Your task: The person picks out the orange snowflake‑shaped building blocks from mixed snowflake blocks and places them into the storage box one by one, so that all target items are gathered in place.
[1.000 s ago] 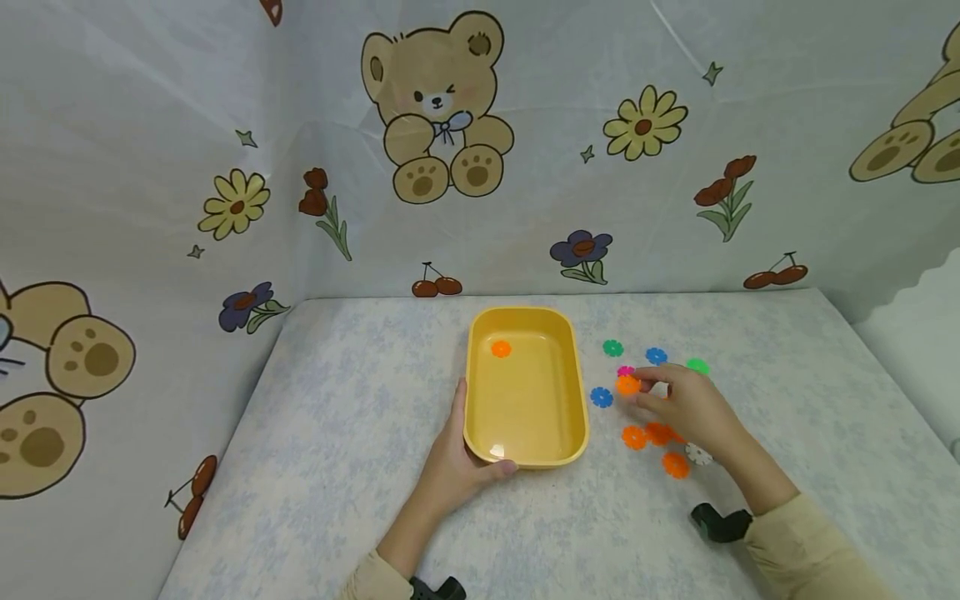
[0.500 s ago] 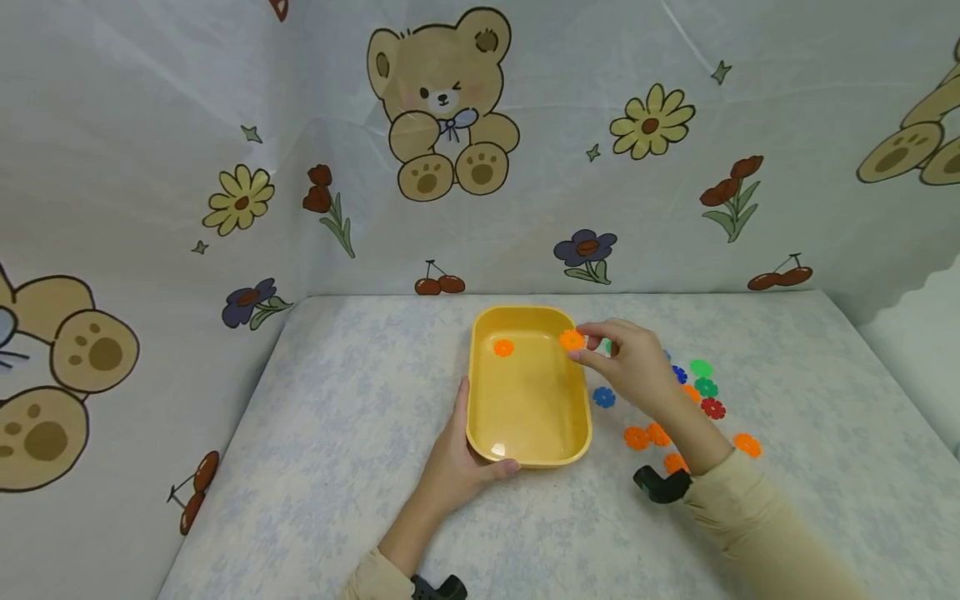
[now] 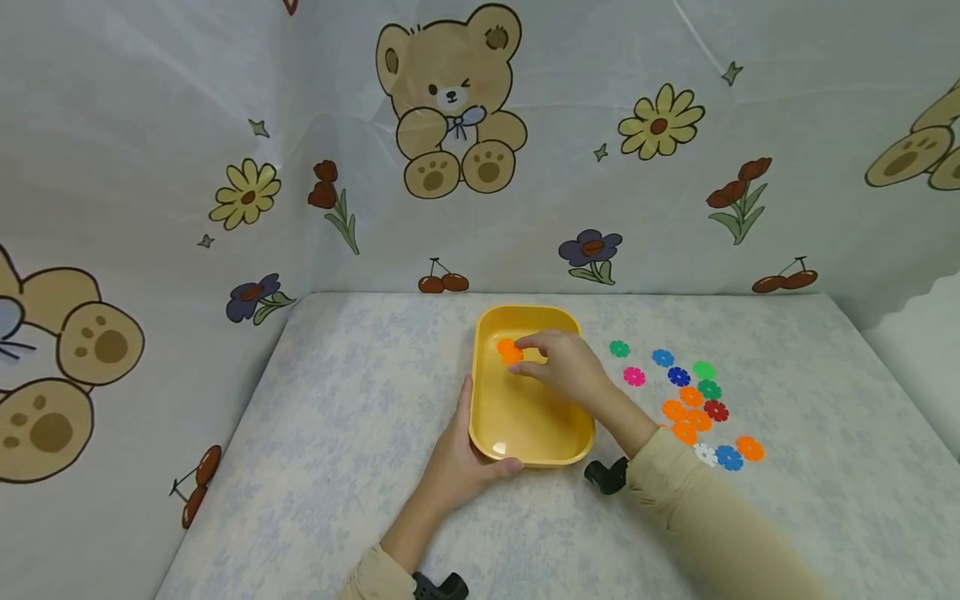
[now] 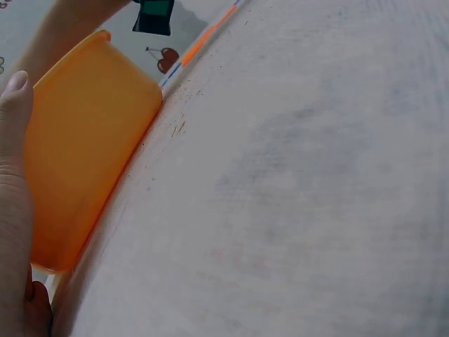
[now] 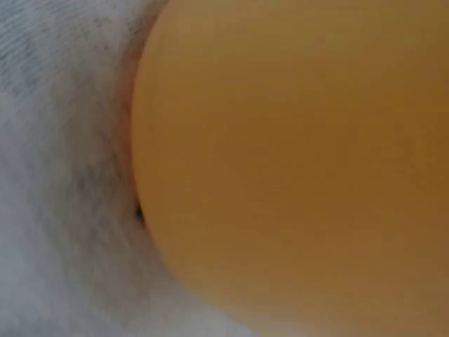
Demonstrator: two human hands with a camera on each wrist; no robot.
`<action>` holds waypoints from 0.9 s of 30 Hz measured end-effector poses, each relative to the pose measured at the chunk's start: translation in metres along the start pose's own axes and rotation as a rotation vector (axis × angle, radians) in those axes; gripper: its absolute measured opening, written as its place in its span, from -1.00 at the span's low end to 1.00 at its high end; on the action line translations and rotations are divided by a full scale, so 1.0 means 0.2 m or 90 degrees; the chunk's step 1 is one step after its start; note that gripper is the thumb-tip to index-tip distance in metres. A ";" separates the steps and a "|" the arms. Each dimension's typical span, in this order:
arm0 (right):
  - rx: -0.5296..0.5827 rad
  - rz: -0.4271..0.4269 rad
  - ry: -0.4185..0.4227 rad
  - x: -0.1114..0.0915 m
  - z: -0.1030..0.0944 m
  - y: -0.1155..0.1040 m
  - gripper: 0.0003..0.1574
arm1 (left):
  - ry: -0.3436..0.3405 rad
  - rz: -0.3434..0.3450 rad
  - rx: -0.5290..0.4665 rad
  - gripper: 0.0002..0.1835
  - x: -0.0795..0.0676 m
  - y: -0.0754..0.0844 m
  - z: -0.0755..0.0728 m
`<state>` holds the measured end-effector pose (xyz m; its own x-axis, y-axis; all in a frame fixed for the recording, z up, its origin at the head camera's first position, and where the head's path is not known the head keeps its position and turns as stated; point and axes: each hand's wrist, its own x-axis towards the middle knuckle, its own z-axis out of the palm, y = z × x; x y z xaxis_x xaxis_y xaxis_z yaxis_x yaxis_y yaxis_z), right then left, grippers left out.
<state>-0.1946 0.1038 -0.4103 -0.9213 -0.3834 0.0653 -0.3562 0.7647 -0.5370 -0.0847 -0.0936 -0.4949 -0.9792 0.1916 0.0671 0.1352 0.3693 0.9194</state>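
Observation:
My left hand (image 3: 457, 467) grips the near left corner of a yellow rectangular tray (image 3: 480, 417), thumb over its near rim. In the left wrist view, that hand (image 4: 14, 182) lies along the tray's outer wall (image 4: 91, 140). My right hand (image 3: 566, 367) reaches over the tray from the right. Its thumb and index fingertips are at the edges of an orange flower-shaped disc (image 3: 513, 357), which overlaps another orange disc in the tray. Whether the fingertips press on it is hard to see. The tray wall (image 5: 295, 154) fills most of the right wrist view, blurred, with no fingers visible.
Right of the tray lie several flower-shaped discs: green (image 3: 619, 349), pink (image 3: 634, 377), dark blue (image 3: 678, 377), red (image 3: 716, 411), white (image 3: 705, 454) and more orange ones (image 3: 750, 447). A cloth printed with bears and flowers hangs behind the table (image 3: 337, 417).
My right hand has carried the orange disc leftward from the scattered discs, past the tray's right rim, to the orange disc inside. My left hand has kept its grip on the tray.

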 end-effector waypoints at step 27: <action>-0.095 0.062 -0.085 0.12 0.24 -0.02 -0.62 | 0.006 0.000 0.006 0.41 0.00 0.00 0.00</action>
<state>-0.2078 0.0663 -0.4473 -0.9275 -0.3608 -0.0982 -0.2942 0.8663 -0.4038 -0.0842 -0.0942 -0.4939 -0.9806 0.1829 0.0701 0.1359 0.3776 0.9160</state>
